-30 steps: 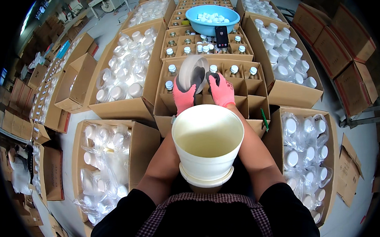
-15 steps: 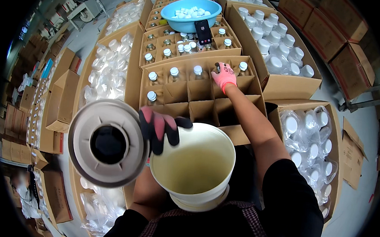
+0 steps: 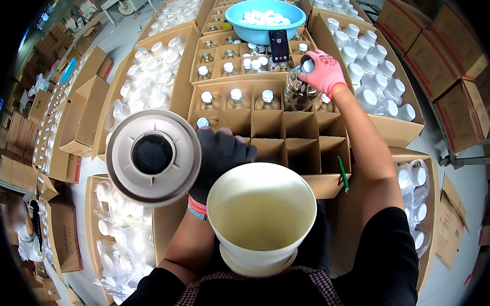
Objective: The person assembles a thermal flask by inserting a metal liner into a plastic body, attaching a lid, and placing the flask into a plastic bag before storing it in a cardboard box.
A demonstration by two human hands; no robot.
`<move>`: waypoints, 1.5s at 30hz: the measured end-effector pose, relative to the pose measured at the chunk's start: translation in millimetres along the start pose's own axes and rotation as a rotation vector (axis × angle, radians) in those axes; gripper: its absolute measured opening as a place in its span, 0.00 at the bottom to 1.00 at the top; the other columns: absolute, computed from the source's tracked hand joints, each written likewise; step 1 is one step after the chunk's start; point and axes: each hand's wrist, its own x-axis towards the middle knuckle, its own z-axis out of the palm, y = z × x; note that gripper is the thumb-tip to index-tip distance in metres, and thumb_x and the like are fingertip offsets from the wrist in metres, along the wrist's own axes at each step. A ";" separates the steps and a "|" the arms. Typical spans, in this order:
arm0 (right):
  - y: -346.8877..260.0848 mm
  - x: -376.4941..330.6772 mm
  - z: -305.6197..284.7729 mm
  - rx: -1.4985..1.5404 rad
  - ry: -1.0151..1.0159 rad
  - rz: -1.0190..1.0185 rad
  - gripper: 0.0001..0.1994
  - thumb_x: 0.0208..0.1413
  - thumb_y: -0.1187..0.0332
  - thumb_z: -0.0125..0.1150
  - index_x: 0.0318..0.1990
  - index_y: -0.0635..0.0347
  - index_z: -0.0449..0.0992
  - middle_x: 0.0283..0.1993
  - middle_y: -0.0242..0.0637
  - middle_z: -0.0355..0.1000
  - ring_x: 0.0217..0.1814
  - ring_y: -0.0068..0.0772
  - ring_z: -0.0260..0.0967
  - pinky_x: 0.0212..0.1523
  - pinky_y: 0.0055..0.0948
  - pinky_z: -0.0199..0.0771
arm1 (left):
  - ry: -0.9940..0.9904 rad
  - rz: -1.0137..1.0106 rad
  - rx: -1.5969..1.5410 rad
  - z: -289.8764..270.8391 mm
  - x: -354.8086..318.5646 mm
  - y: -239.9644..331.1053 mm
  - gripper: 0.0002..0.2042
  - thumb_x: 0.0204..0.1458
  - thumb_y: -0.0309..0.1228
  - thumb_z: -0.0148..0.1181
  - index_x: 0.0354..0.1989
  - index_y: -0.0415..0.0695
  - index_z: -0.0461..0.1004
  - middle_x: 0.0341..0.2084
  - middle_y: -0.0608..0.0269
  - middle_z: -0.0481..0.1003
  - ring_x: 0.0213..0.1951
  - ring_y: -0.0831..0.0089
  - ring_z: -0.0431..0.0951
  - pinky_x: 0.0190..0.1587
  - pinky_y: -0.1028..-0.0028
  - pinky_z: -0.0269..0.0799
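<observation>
My left hand (image 3: 218,161), in a dark-palmed glove, holds a round grey funnel (image 3: 153,157) up at the left, its underside and dark spout hole facing me. My right hand (image 3: 324,72), in a pink glove, grips a clear glass jar (image 3: 299,90) by its top over the divided cardboard box (image 3: 290,140). That box has capped jars in its far cells and open cells nearer me. A cream bucket (image 3: 260,216) sits between my arms, close to my body, with pale liquid inside.
A blue basin (image 3: 261,23) of white caps and a dark phone (image 3: 278,45) rest on the boxes beyond. Cartons of white-capped jars (image 3: 372,60) stand right, bagged jars (image 3: 149,76) left. A green pen (image 3: 342,173) lies on the box flap. Closed brown boxes line both sides.
My left hand lifted the funnel away from the box toward the left and up close to the camera. My right hand reached farther forward and took hold of a jar.
</observation>
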 end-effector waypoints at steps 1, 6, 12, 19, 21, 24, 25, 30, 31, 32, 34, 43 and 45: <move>-17.0 -11.5 -33.5 0.104 0.156 -0.031 0.31 0.41 0.50 0.68 0.54 0.53 0.75 0.58 0.47 0.70 0.60 0.50 0.68 0.60 0.39 0.68 | 0.055 -0.001 0.051 3.0 1.5 1.8 0.09 0.61 0.42 0.47 0.45 0.55 0.63 0.38 0.60 0.69 0.46 0.62 0.68 0.52 0.56 0.62; -97.0 -103.7 -181.6 0.720 0.780 -0.100 0.20 0.40 0.66 0.73 0.42 0.62 0.76 0.41 0.39 0.74 0.39 0.37 0.73 0.45 0.33 0.73 | 0.311 -0.007 -0.045 14.8 0.9 14.5 0.35 0.59 0.58 0.44 0.73 0.57 0.52 0.70 0.51 0.53 0.71 0.44 0.49 0.69 0.40 0.42; -150.2 -191.3 -163.1 1.327 0.271 -0.312 0.31 0.43 0.75 0.66 0.58 0.61 0.62 0.60 0.39 0.63 0.51 0.27 0.65 0.54 0.29 0.67 | 0.163 0.365 0.113 50.9 44.8 114.4 0.24 0.64 0.45 0.43 0.65 0.48 0.60 0.59 0.57 0.65 0.60 0.58 0.64 0.66 0.55 0.55; -156.6 -220.9 -93.2 1.844 -0.236 -0.284 0.51 0.51 0.55 0.68 0.76 0.53 0.39 0.67 0.31 0.52 0.59 0.25 0.55 0.59 0.25 0.55 | -0.007 0.375 1.874 89.2 19.0 128.1 0.16 0.61 0.29 0.52 0.56 0.37 0.68 0.47 0.57 0.75 0.47 0.72 0.75 0.50 0.75 0.71; -163.5 -235.9 -81.5 1.965 -0.249 -0.143 0.48 0.55 0.52 0.65 0.76 0.53 0.39 0.70 0.32 0.48 0.64 0.28 0.50 0.64 0.28 0.51 | -0.095 0.191 1.827 96.8 -14.5 123.7 0.17 0.60 0.29 0.55 0.56 0.37 0.69 0.46 0.56 0.76 0.45 0.72 0.76 0.48 0.75 0.73; -159.9 -243.4 -87.0 2.043 -0.262 -0.023 0.43 0.58 0.62 0.61 0.75 0.51 0.41 0.74 0.37 0.46 0.76 0.35 0.42 0.73 0.35 0.45 | -0.005 0.144 1.792 113.8 -49.7 114.1 0.19 0.55 0.28 0.60 0.55 0.40 0.72 0.44 0.56 0.78 0.43 0.72 0.78 0.47 0.75 0.73; -156.4 -240.0 -93.6 2.013 -0.298 -0.104 0.41 0.57 0.63 0.61 0.75 0.51 0.44 0.74 0.38 0.49 0.75 0.36 0.46 0.72 0.35 0.47 | 0.159 0.036 1.489 104.9 -67.5 114.6 0.18 0.56 0.29 0.60 0.55 0.40 0.72 0.45 0.56 0.78 0.44 0.72 0.78 0.47 0.76 0.73; -143.4 -211.7 -123.4 1.728 -0.622 -0.296 0.31 0.57 0.68 0.61 0.68 0.62 0.60 0.66 0.39 0.62 0.69 0.30 0.58 0.68 0.30 0.56 | 0.209 -0.310 1.216 94.5 -99.3 120.0 0.20 0.64 0.35 0.50 0.61 0.38 0.65 0.54 0.54 0.72 0.52 0.71 0.74 0.54 0.73 0.74; -141.5 -198.9 -131.1 1.606 -0.683 -0.396 0.30 0.57 0.68 0.62 0.67 0.62 0.62 0.65 0.38 0.65 0.67 0.29 0.60 0.67 0.29 0.58 | 0.150 -0.333 1.340 95.5 -98.5 120.4 0.21 0.65 0.36 0.50 0.62 0.38 0.65 0.55 0.54 0.72 0.53 0.70 0.74 0.56 0.72 0.73; -142.4 -186.1 -141.5 1.398 -0.717 -0.527 0.29 0.57 0.69 0.63 0.66 0.62 0.63 0.64 0.37 0.66 0.65 0.28 0.61 0.66 0.29 0.61 | 0.168 -0.306 1.141 92.5 -98.4 118.6 0.22 0.64 0.38 0.50 0.62 0.38 0.65 0.57 0.53 0.71 0.55 0.68 0.73 0.59 0.70 0.71; -150.1 -165.0 -150.1 1.102 -0.788 -0.698 0.30 0.54 0.64 0.66 0.64 0.60 0.65 0.60 0.39 0.70 0.61 0.32 0.67 0.61 0.30 0.67 | 0.243 -0.267 0.798 89.0 -98.9 112.7 0.23 0.64 0.39 0.50 0.62 0.37 0.64 0.59 0.52 0.69 0.59 0.65 0.70 0.62 0.67 0.68; -242.1 -169.8 -177.9 -0.108 -0.732 -0.591 0.25 0.54 0.46 0.55 0.50 0.56 0.79 0.52 0.46 0.76 0.55 0.47 0.74 0.53 0.39 0.74 | 0.185 -0.024 0.056 76.9 -85.4 120.6 0.23 0.67 0.41 0.38 0.64 0.39 0.60 0.63 0.45 0.63 0.64 0.49 0.64 0.65 0.49 0.61; -230.5 -170.5 -171.6 0.003 -0.710 -0.631 0.26 0.52 0.45 0.57 0.48 0.57 0.79 0.48 0.49 0.77 0.50 0.50 0.75 0.51 0.38 0.74 | 0.278 0.076 0.354 69.7 -82.0 124.3 0.19 0.66 0.36 0.40 0.59 0.39 0.63 0.56 0.51 0.69 0.59 0.56 0.69 0.62 0.56 0.67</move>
